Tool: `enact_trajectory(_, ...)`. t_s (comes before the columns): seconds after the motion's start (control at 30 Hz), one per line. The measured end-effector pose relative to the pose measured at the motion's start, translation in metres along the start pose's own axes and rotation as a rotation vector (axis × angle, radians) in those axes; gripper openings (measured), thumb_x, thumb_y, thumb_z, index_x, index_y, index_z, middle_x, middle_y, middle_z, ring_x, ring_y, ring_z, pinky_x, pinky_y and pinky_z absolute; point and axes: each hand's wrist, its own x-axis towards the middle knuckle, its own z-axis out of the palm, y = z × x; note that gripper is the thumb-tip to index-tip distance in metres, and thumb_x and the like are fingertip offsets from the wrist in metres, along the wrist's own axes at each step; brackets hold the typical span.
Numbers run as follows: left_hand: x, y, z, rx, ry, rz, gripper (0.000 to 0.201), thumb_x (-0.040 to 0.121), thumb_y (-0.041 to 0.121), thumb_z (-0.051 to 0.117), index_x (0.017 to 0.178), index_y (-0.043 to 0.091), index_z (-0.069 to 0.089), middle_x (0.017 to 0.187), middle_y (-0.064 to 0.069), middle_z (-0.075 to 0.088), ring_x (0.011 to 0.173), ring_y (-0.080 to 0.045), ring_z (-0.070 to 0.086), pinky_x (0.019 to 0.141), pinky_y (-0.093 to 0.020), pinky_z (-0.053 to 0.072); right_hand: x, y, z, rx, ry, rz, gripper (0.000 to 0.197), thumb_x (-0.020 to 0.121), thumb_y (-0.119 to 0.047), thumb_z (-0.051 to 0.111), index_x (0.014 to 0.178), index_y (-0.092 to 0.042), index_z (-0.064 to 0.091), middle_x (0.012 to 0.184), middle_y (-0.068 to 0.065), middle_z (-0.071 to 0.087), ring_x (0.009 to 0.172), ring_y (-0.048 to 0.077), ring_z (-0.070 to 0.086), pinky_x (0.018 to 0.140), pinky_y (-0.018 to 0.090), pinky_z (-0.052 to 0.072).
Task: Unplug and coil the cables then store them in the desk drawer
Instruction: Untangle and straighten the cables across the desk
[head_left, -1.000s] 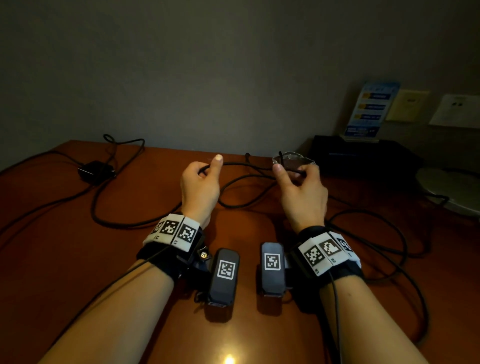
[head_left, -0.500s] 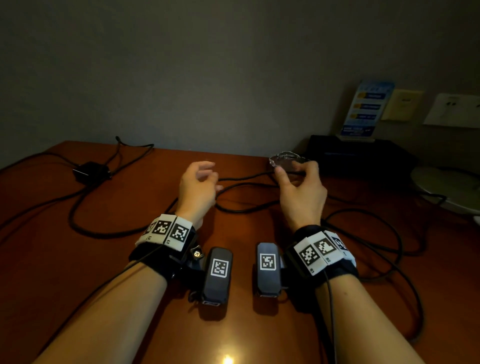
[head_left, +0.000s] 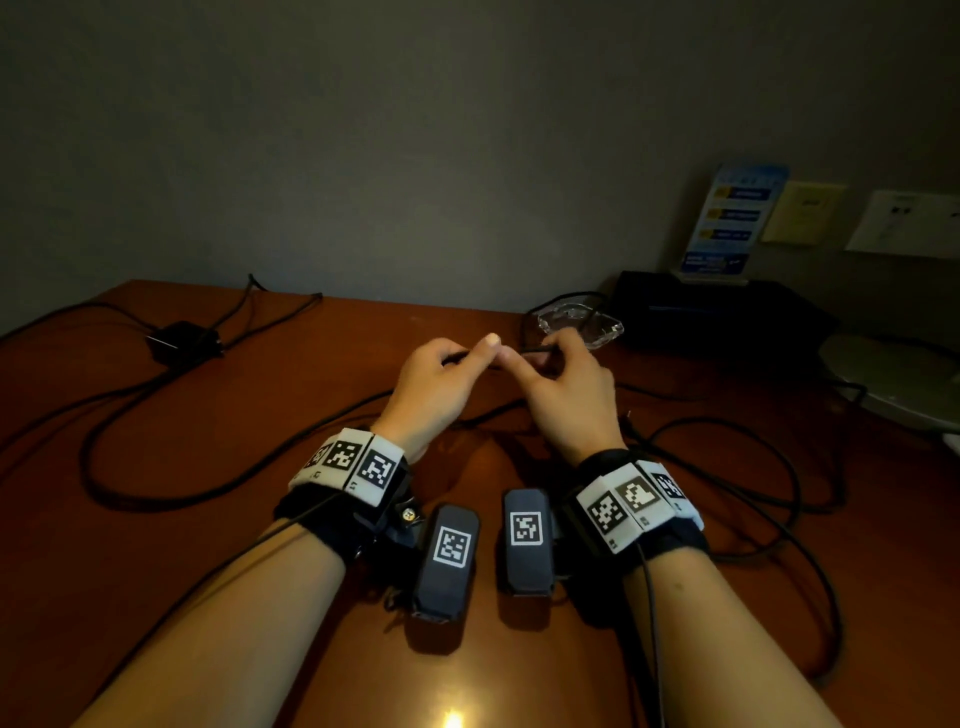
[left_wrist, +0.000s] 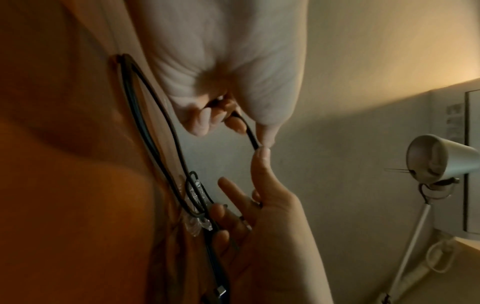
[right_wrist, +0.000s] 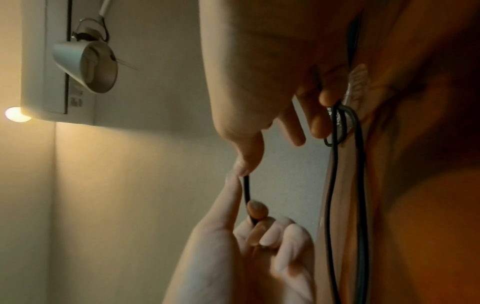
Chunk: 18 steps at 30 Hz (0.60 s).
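A black cable (head_left: 511, 355) is pinched above the desk (head_left: 156, 571) by the left hand (head_left: 431, 387) and the right hand (head_left: 569, 395), thumbs meeting. Coiling seems under way; next, another loop must be drawn in.

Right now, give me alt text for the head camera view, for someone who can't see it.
Two hands meet above a reddish wooden desk, left hand and right hand each pinching the same thin black cable. More black cables sprawl across the desk, with a power adapter far left.
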Motion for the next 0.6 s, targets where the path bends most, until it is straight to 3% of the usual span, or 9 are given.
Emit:
enact_trajectory(0.1,0.004,0.003,-0.008,-0.046,0.152,0.094,0.032,0.093,0.044,0.058,0.076,0.017,0.054,0.059,0.005,0.044,0.057,-0.013,0.043,0.058,-0.035,0.038,0.000,0.004,-0.004,0.085,0.100,0.091,0.047,0.076,-0.068,0.063,0.089,-0.024,0.053,0.088,-0.010,0.066,0.087,0.016,0.063,0.078,0.034,0.047)
enact_trajectory(0.23,0.016,0.003,-0.032,0.017,0.461,0.156,0.032,0.097,0.036,0.054,0.081,0.008,0.055,0.063,0.004,0.047,0.054,-0.009,0.043,0.047,-0.012,0.032,0.005,0.018,-0.011,0.210,0.309,0.191,0.034,0.087,-0.056,0.060,0.091,-0.023,0.054,0.085,-0.008,0.064,0.089,0.019,0.064,0.078,0.029,0.042)
enact_trajectory(0.3,0.019,-0.002,-0.044,0.055,0.552,0.137,0.032,0.098,0.035,0.054,0.084,0.006,0.055,0.066,0.005,0.047,0.058,-0.006,0.044,0.048,-0.013,0.031,0.007,0.022,-0.014,0.233,0.384,0.220,0.030,0.090,-0.050,0.059,0.096,-0.020,0.054,0.082,-0.012,0.059,0.089,0.017,0.061,0.078,0.026,0.039)
enact_trajectory(0.43,0.020,-0.016,-0.046,0.026,0.506,0.009,0.025,0.098,0.032,0.055,0.093,0.008,0.057,0.077,0.000,0.054,0.066,-0.011,0.052,0.050,-0.012,0.036,0.006,0.018,-0.019,0.273,0.361,0.221,0.024,0.090,-0.036,0.061,0.103,-0.018,0.050,0.082,-0.010,0.057,0.083,0.016,0.053,0.074,0.022,0.032)
enact_trajectory(0.5,0.022,-0.021,-0.043,-0.025,0.439,-0.045,0.014,0.097,0.029,0.057,0.094,0.014,0.057,0.090,-0.005,0.061,0.077,-0.019,0.061,0.060,-0.018,0.044,0.004,0.014,-0.020,0.302,0.305,0.211,0.027,0.087,-0.026,0.063,0.109,-0.019,0.049,0.077,-0.014,0.053,0.075,0.014,0.051,0.075,0.024,0.033)
enact_trajectory(0.57,0.022,-0.020,-0.041,-0.100,0.396,-0.078,0.001,0.097,0.021,0.057,0.097,0.019,0.057,0.103,-0.003,0.062,0.081,-0.014,0.064,0.058,-0.021,0.046,0.001,0.010,-0.018,0.366,0.232,0.186,0.034,0.084,-0.025,0.064,0.113,-0.026,0.046,0.081,-0.013,0.057,0.076,0.009,0.057,0.077,0.032,0.041)
enact_trajectory(0.6,0.021,-0.018,-0.039,-0.112,0.372,-0.088,0.006,0.098,0.019,0.055,0.103,0.020,0.057,0.106,-0.001,0.061,0.079,-0.011,0.064,0.054,-0.019,0.046,0.000,0.008,-0.016,0.396,0.202,0.172,0.036,0.084,-0.030,0.063,0.115,-0.030,0.045,0.087,-0.010,0.061,0.083,0.011,0.061,0.077,0.038,0.048)
